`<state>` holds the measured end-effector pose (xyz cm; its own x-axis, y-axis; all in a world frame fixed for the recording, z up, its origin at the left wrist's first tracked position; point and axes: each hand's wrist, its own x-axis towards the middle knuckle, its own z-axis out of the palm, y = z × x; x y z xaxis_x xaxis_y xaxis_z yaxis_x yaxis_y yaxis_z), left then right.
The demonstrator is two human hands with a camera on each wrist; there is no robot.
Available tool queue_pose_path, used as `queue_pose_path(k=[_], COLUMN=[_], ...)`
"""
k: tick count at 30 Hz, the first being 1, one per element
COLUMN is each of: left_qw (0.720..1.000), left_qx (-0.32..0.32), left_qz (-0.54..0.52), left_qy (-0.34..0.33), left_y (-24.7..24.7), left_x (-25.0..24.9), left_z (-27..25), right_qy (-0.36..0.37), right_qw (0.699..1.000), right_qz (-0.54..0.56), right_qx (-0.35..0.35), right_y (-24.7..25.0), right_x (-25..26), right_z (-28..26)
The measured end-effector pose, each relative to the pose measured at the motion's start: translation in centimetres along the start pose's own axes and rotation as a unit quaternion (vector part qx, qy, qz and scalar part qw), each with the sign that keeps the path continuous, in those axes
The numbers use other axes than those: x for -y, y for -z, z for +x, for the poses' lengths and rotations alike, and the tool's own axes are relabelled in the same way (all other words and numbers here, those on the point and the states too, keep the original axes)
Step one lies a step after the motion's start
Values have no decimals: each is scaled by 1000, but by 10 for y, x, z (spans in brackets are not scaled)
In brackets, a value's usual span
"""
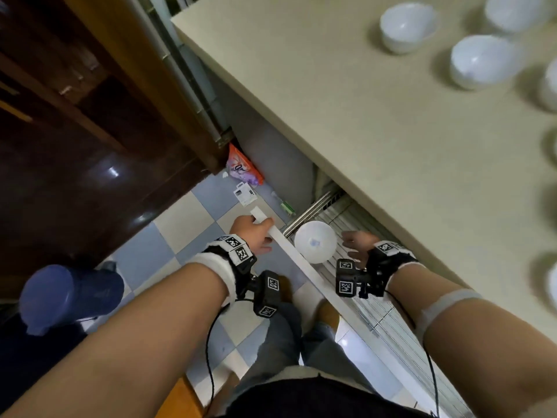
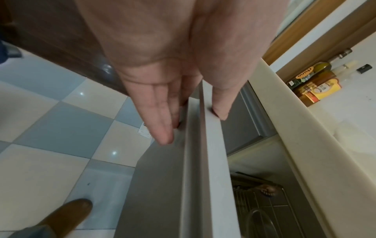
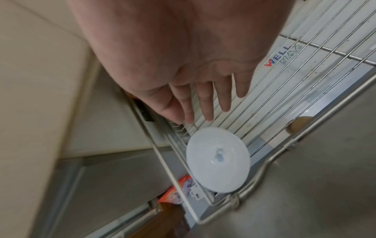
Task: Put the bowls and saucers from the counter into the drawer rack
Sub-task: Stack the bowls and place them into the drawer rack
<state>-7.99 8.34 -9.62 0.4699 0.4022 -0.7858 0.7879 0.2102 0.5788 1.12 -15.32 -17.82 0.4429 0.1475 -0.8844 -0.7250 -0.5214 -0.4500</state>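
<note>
The left hand point(image 1: 251, 233) pinches the white drawer front's top edge point(image 2: 211, 145); the right hand point(image 1: 357, 245), fingers spread, hovers at three o'clock of the round white saucer point(image 1: 315, 241) in the wire drawer rack point(image 3: 305, 90). Steady the drawer; fetch the white ceramic bowls point(image 1: 479, 61) at one o'clock.

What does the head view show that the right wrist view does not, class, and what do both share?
Only the head view shows the white bowls waiting on the counter, and the left hand with its grip on the drawer front. Only the right wrist view shows the brand label beneath the wires. Both show the right hand, open and holding nothing, beside the saucer standing on edge in the drawer rack, near its corner.
</note>
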Motion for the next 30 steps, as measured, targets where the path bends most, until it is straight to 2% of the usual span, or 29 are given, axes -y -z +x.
queue_pose_path(k=[2,5,7,9,10,12,15,18,19,22,24,27,30], left_qw=[996,969,953,938,924,901,876,871,868,857,839,836,843], left_qx=[-25,-93,-117,-98,-81,-6,114,208,230,275,296,316,350], left_qz=[89,225,263,289,316,353,360,351,356,368,389,385,359], left_qy=[-8,-39,-94,-166,-198,-252,-300,-273,-258,-235,-241,-230,-196], left_y=[2,-4,-13,-34,-47,-77,-121,-166,-179,-219,-244,-285,-328], left_x=[-6,-30,-57,-90,-106,-133,-163,-177,-178,-178,-174,-167,-157], left_z=[-1,-16,-27,-35,-37,-48,-77,-95,-100,-118,-126,-138,-152], right_qy=[17,30,69,114,136,168,197,189,182,107,67,20,-26], right_qw=[998,987,981,974,969,958,923,877,866,849,842,838,798], right_qz=[51,118,151,181,198,234,301,334,316,165,96,38,50], right_qx=[32,101,103,75,55,-6,-135,-287,-341,-490,-527,-545,-601], right_y=[0,-2,5,23,34,59,99,136,149,185,205,238,277], right_x=[11,32,44,54,58,61,48,22,12,-22,-41,-61,-86], right_z=[-30,-84,-115,-142,-155,-179,-207,-228,-229,-241,-245,-245,-246])
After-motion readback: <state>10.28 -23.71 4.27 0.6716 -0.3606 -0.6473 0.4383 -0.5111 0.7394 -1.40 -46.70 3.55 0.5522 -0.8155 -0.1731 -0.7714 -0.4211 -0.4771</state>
